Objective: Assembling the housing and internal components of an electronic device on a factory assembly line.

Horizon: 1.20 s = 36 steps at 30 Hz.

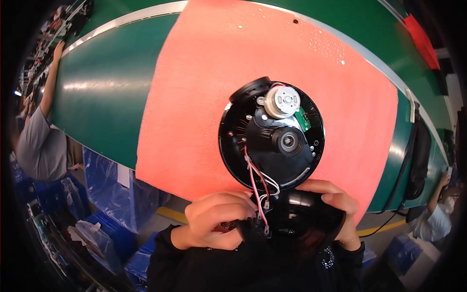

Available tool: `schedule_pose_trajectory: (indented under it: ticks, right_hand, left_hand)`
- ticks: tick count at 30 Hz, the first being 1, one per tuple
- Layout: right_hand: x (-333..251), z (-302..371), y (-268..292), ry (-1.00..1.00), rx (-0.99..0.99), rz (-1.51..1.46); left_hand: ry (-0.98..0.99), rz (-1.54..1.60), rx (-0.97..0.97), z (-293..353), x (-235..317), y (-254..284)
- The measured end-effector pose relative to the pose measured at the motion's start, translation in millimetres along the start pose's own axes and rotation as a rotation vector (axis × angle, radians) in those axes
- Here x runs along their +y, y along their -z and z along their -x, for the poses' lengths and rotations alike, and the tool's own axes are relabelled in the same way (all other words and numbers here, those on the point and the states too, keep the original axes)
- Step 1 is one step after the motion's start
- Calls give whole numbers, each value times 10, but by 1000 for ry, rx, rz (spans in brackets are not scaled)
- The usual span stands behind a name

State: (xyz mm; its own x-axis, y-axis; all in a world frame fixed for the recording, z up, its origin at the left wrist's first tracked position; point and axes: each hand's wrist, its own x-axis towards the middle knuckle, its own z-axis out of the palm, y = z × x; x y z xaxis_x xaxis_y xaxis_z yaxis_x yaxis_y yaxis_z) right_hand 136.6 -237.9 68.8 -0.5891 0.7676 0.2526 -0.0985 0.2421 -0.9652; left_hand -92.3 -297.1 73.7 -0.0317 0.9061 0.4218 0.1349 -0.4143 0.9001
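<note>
A round black plastic housing (pixel 311 165) lies inside-up on the red mat, with a silver motor (pixel 287 103), a black round hub (pixel 288 141) and a small green circuit board (pixel 303 119) in it. Red, white and pink wires (pixel 252 168) run from it toward me, ending in metal terminals. My right hand (pixel 340 202) grips a glossy black cover (pixel 301 211) by its right side, close below the housing. At the wire ends, my left hand (pixel 219 216) is closed in a pinch beside the cover; what its fingertips hold is hidden.
The red mat (pixel 194 97) covers part of a green bench (pixel 107 87) with a metal rail (pixel 126 19) behind. Blue plastic-lined bins (pixel 114 182) stand below at left. Other people work at left (pixel 44 146) and far right (pixel 435 219). A dark strap-like item (pixel 418 155) hangs over the right edge.
</note>
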Motion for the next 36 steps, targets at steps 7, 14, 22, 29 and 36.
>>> schedule_pose_trajectory:
  ticks: [7,14,22,29,36]
  right_hand:
    - [-264,-160,171,-43,-10,266]
    - [-420,-278,291,-187,13,243]
    - [-314,-1181,501,-593,-40,42]
    - [-249,-1410,512,-650,-60,90]
    - [-311,-1223,584,-377,-125,253]
  left_hand:
    - [136,-153,26,-13,90,-44]
    - [40,-367,-26,-270,242,28]
    - [517,-489,-237,-1028,245,245]
    - [510,-517,-271,-1191,201,311]
    - [211,-711,-214,-841,220,243]
